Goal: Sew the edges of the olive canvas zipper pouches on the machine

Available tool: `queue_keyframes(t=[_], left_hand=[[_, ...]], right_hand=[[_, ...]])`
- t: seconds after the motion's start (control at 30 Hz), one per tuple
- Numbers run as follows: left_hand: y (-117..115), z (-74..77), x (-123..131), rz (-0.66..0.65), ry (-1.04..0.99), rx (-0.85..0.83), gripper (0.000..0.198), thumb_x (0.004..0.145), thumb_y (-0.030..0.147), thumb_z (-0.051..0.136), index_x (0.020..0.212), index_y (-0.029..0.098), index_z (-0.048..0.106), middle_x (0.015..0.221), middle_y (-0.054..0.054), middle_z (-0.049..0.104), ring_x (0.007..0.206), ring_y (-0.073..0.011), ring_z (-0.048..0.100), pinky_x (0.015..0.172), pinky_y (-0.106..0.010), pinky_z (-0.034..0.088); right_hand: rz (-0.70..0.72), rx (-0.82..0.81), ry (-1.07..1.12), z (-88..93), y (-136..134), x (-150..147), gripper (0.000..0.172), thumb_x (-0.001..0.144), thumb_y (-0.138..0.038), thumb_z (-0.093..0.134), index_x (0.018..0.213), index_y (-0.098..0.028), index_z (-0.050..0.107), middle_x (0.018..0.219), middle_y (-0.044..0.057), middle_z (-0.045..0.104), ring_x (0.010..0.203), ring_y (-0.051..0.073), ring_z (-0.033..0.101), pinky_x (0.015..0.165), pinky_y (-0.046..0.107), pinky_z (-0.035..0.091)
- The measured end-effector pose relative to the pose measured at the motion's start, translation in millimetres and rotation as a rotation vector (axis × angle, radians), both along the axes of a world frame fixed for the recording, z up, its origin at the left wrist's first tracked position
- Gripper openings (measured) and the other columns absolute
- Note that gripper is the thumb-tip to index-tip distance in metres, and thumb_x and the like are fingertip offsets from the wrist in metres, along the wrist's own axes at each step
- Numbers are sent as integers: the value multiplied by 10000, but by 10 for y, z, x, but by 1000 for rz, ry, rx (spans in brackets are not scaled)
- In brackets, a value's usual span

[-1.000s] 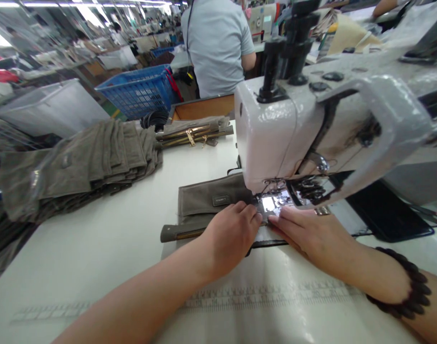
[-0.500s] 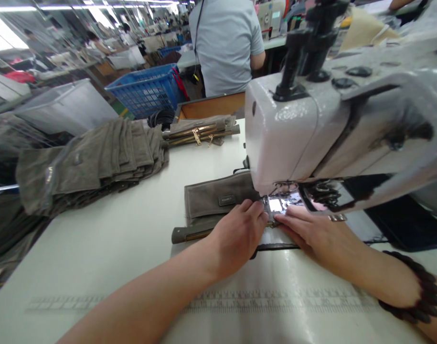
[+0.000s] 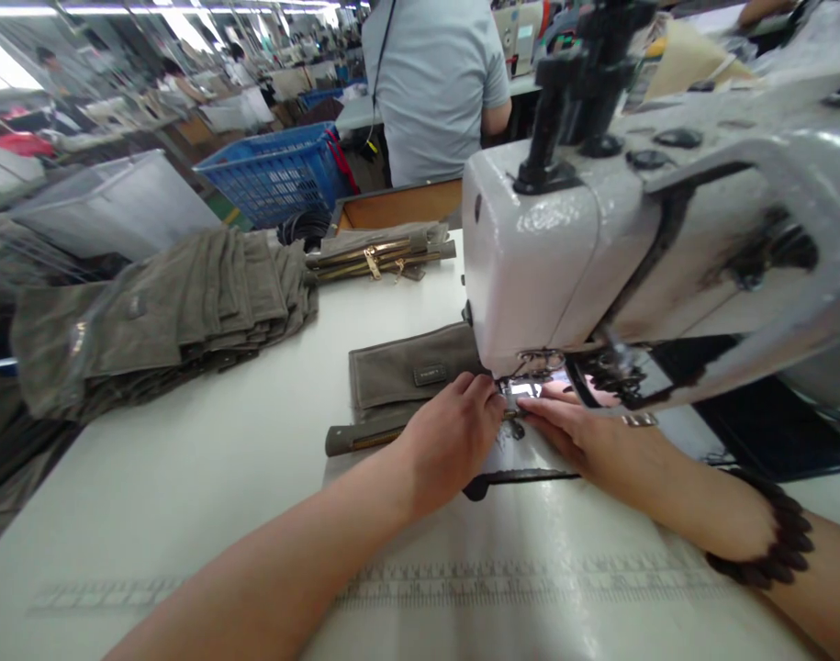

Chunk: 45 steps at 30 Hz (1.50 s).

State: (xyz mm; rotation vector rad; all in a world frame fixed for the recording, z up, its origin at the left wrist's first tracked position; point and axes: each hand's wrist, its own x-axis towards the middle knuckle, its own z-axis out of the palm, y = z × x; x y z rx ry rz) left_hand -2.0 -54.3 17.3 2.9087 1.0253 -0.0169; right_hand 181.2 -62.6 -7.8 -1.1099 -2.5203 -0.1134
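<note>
A grey-brown fabric piece (image 3: 392,372) with a small label patch lies under the head of a white sewing machine (image 3: 530,266). Its zipper strip (image 3: 364,436) runs along the near side. My left hand (image 3: 453,436) presses on the fabric just left of the needle area, fingers bent and close together, gripping its edge. My right hand (image 3: 577,431) lies to the right of the needle, fingers stretched forward, fingertips at the end of the zipper strip. The needle area is lit and partly hidden by the machine and my fingers.
Stacked grey-brown fabric pieces (image 3: 185,303) lie on the table's left side. Behind are zipper strips (image 3: 378,257), a blue basket (image 3: 274,174) and a person in a light shirt (image 3: 433,92). A ruler scale (image 3: 461,583) runs along the near tabletop (image 3: 254,487).
The whole view has shifted slightly, so most things sit a little further left. A moving part under the machine arm has changed position. Both hands stay by the needle area.
</note>
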Motion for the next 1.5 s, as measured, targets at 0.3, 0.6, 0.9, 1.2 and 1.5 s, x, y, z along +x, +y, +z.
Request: queue_keyframes(t=[0.3,0.6,0.9,1.2,1.5], left_hand=[[34,-3,0,-20,29,5,215,860,100,354,931,109,556,950,-97,584,999,-209,496,869,-343,416],[36,-1,1,-44,10,45,203,841,91,387,943,128,558,1005,-91,589,1037,-208,478,886,-351,399],[49,7,-6,6,-9,34,206,857,110,369,939,125,558,966,-88,583,1016,-202,484,859,-326,414],[17,32,-24,-43,0,-6,229,847,102,394,1022,130,538,996,-84,574,978,-184,495,855,-312,418],[52,-4,-47,-10,-9,-8,199,871,149,392,983,126,555,991,-73,570,969,-179,493,835,-286,423]], right_hand=[[-18,18,11,-48,19,16,300,889,-189,334,926,-195,631,870,79,641,754,191,586,640,332,445],[-28,-4,33,-32,14,14,269,880,-190,368,910,-203,635,845,60,645,738,179,585,633,308,436],[-59,-22,32,-32,16,12,271,882,-214,371,901,-208,642,809,52,650,688,175,583,600,299,428],[-10,-59,-17,16,-3,18,248,869,-196,390,897,-187,636,854,42,640,634,153,570,575,279,411],[-31,-89,-23,-12,24,12,240,873,-188,388,919,-195,623,855,28,633,639,152,562,556,270,399]])
